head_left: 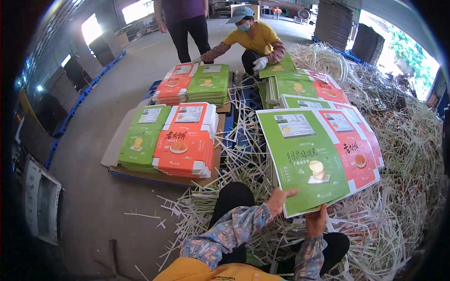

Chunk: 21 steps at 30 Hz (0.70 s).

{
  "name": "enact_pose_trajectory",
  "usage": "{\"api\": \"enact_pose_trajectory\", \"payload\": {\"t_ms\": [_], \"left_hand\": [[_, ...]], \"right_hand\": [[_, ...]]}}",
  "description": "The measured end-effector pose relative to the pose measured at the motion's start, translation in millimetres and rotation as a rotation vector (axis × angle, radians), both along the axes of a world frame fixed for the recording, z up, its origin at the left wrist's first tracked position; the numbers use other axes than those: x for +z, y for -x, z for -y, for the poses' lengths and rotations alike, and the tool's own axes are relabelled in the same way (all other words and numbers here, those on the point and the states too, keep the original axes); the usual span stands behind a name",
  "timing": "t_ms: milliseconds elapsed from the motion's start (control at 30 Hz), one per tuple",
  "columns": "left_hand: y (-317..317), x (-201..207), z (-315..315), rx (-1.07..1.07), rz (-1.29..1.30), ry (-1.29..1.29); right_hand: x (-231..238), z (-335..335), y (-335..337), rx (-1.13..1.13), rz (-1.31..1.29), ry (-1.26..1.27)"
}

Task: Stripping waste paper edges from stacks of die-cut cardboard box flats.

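Observation:
A large printed cardboard sheet (300,154), green on the left and red on the right, lies tilted over a stack at the right, its near edge raised toward me. My left hand (279,200) grips its near left corner, index finger stretched over the green face. At the near edge, my right hand (317,222) holds the sheet from below, fingertips at the rim; part of that hand is hidden. Beyond it, more green and red sheets (300,85) are piled. To the left stand a stack of green carton blanks (144,136) and one of red carton blanks (183,140).
Paper strip waste (393,187) heaps around my legs and along the right. A co-worker (258,40) in white gloves crouches at the far stacks; another person (185,23) stands behind. Blue pallets (70,114) line the left. A metal frame (42,199) lies at the left.

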State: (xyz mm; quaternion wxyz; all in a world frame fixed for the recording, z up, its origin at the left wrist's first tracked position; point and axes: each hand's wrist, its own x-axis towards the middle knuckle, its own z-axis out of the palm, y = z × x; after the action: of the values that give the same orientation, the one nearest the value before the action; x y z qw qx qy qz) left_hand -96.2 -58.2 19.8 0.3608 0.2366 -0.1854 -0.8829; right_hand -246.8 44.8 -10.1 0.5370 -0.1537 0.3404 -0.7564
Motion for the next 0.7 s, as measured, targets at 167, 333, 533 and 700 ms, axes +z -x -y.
{"api": "enact_pose_trajectory", "payload": {"t_ms": [167, 333, 533, 700], "left_hand": [[1, -4, 2, 0.014, 0.002, -0.006], [-2, -2, 4, 0.000, 0.027, -0.002], [-1, -8, 4, -0.054, 0.032, 0.040], [3, -15, 1, -0.067, 0.098, 0.012]], "right_hand": [[-27, -3, 11, 0.024, 0.106, 0.160], [-36, -7, 18, 0.326, 0.059, 0.534], [-34, 10, 14, -0.066, 0.030, -0.033], [-23, 18, 55, -0.354, -0.090, -0.094]]}}
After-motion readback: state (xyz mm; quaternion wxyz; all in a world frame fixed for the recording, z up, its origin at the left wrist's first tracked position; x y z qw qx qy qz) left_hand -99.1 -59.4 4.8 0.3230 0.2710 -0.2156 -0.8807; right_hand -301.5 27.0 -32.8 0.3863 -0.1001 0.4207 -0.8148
